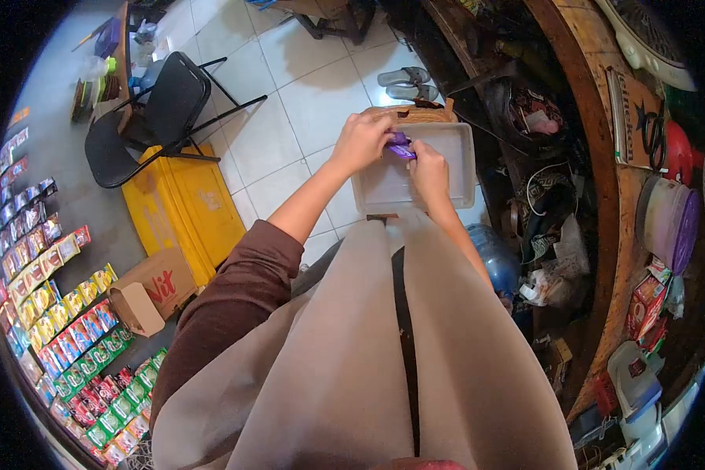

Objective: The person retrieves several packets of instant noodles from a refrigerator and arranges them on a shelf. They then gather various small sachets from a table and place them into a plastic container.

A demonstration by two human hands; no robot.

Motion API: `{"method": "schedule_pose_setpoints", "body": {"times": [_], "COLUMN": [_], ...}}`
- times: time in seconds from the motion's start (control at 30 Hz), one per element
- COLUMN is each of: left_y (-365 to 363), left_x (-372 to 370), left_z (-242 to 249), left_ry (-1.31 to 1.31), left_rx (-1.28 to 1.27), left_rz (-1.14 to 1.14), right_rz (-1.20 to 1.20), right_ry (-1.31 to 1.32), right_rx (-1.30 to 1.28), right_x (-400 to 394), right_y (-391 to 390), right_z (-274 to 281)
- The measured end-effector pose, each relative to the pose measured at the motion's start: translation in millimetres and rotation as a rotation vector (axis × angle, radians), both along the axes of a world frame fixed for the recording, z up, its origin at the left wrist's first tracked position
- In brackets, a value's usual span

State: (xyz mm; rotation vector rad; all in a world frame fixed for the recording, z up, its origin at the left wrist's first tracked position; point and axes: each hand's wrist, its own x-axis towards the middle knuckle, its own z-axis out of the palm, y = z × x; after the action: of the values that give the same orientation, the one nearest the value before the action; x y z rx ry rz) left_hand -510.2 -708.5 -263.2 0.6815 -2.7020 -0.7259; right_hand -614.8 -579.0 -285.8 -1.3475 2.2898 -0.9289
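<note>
Between my two hands is a small shiny purple packet (400, 146), its exact kind too small to make out. My left hand (362, 142) pinches its upper left side with the fingers curled down over it. On the lower right side, my right hand (429, 174) grips it between thumb and fingers. Both hands are over a whitish rectangular plastic tub (466, 160), in front of my knees. Part of the tub's inside is hidden by my hands and forearms. A brown cardboard edge (415, 115) shows just beyond the tub.
A black folding chair (168, 98) and a yellow crate (176, 207) stand to the left, near a cardboard box (164, 290) and hanging sachets (78, 337). Sandals (406, 76) lie on the tiles (290, 102) ahead. A cluttered wooden shelf (603, 290) runs along the right, beside a blue water bottle (489, 254).
</note>
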Motion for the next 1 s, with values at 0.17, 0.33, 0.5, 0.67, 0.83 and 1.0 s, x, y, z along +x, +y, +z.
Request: {"method": "schedule_pose_setpoints", "body": {"times": [0.17,0.33,0.5,0.67,0.83,1.0], "left_y": [1.3,2.8,3.9,3.9,8.6,7.4], "left_x": [2.9,5.8,4.7,1.2,0.5,-5.5], "left_z": [-5.6,-8.3,-10.5,-9.6,-11.1,-12.1], "left_ry": [0.037,0.147,0.193,0.196,0.164,0.184], "left_rx": [-0.053,-0.149,-0.205,-0.189,-0.147,-0.141], "left_rz": [-0.036,-0.039,-0.022,0.022,-0.001,-0.015], "right_rz": [0.073,0.091,0.072,0.103,0.087,-0.099], "right_ry": [0.188,0.274,0.356,0.389,0.342,0.053], "right_rx": [0.044,0.123,0.142,0.168,0.270,0.167], "right_x": [6.5,8.6,10.5,12.5,19.8,22.4], "right_y": [-4.8,-11.1,-14.7,-11.6,-16.1,-12.4], "right_z": [0.4,4.2,9.9,2.9,1.4,4.9]}}
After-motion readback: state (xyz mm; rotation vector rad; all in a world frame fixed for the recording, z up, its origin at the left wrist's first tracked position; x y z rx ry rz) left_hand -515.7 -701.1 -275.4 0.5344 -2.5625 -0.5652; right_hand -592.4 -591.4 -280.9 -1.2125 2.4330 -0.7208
